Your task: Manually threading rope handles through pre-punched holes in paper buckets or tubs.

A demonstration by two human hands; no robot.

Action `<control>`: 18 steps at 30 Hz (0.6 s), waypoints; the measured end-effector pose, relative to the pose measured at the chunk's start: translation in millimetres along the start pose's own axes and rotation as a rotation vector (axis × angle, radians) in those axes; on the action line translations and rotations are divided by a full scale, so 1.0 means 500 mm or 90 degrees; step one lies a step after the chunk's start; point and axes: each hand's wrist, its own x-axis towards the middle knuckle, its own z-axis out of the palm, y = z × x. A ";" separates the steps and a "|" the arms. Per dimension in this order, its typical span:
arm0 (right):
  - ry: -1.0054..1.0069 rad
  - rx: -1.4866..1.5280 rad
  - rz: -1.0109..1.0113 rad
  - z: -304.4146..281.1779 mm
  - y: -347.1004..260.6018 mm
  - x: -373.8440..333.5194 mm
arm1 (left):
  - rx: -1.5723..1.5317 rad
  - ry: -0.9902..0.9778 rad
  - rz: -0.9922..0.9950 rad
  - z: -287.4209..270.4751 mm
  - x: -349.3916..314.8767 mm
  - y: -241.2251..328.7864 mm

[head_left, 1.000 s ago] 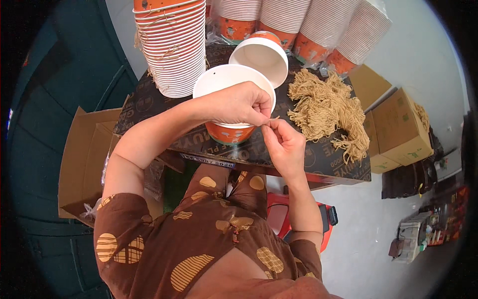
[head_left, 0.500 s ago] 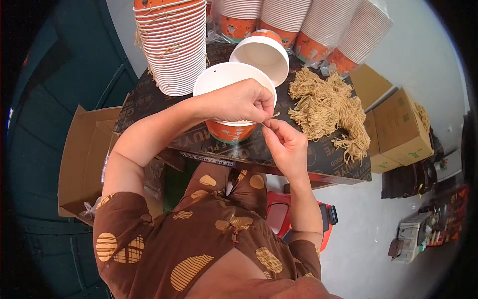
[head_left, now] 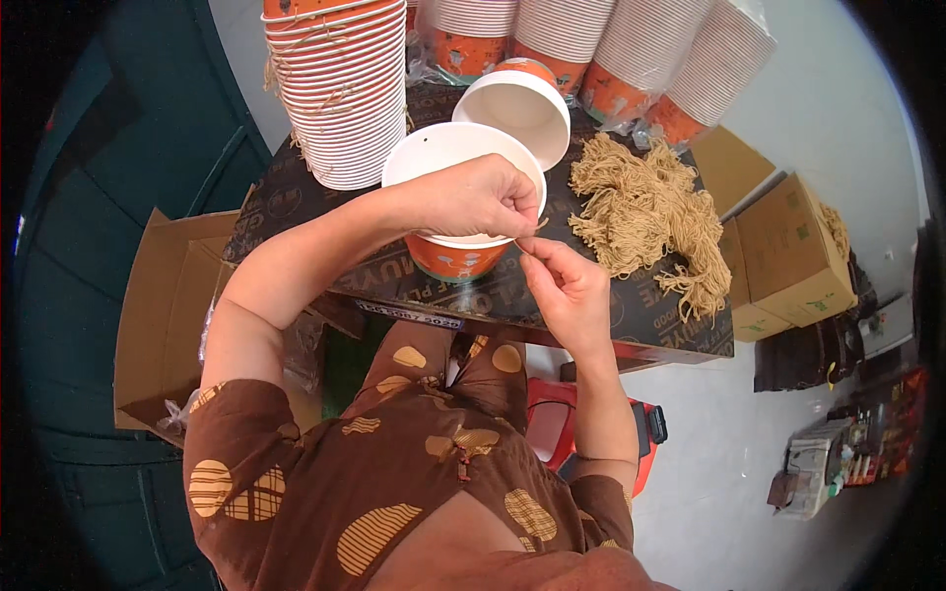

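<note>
An orange paper bucket [head_left: 459, 260] with a white inside stands upright at the table's near edge. A small dark hole shows in its far wall. My left hand [head_left: 485, 197] reaches across its mouth, thumb and fingers pinched on a tan string [head_left: 541, 226] at the right rim. Just outside that rim, my right hand [head_left: 569, 293] pinches at the same string, thumb against forefinger. Most of the string is hidden by the fingers. To the right lies a loose heap of tan strings [head_left: 645, 212].
Behind the bucket, another white-lined bucket [head_left: 517, 113] lies tipped on its side. A tall nested stack of buckets [head_left: 340, 98] rises at the left, strings hanging from it. Several plastic-wrapped stacks [head_left: 562, 34] line the back. Cardboard boxes [head_left: 788, 251] stand right of the dark table [head_left: 394, 294].
The fingers have shifted slightly at the right rim; the left hand's fingertips are a little lower and the string end has moved slightly. The bucket stays in place.
</note>
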 end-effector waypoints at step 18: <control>0.021 -0.072 -0.144 -0.057 -0.036 0.032 | -0.037 -0.014 -0.023 0.009 0.006 0.000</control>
